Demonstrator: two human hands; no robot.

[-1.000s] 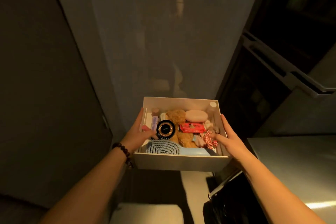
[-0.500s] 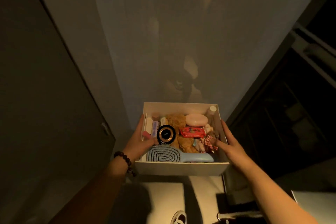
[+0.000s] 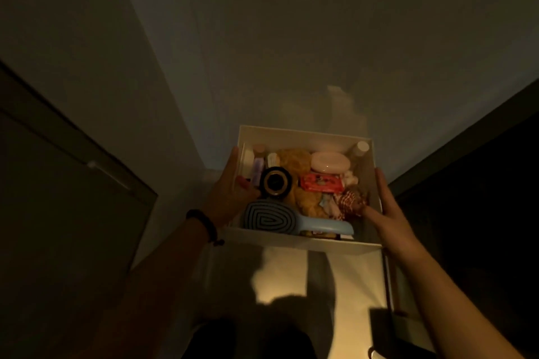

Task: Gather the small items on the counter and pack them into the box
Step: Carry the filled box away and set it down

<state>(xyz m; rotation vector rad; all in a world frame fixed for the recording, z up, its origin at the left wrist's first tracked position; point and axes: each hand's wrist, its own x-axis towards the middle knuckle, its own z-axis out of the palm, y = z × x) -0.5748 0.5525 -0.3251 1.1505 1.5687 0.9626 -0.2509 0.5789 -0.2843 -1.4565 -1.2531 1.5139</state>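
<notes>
Between our left hand (image 3: 230, 195) and right hand (image 3: 388, 213), each clasping a side wall, we carried the white box (image 3: 303, 245) aloft. Past our thumbs lay the blue hairbrush (image 3: 280, 218), then the red packet (image 3: 320, 183) and pink soap (image 3: 329, 162). We judged the packing essentially finished, with no counter visible to check.

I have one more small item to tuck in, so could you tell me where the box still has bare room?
Little bare room remains in the white box. One patch is along the right wall, between the capped bottle and the right hand, beside the red packet. The left side and middle are crowded: black compact, blue hairbrush, plush toy.
</notes>
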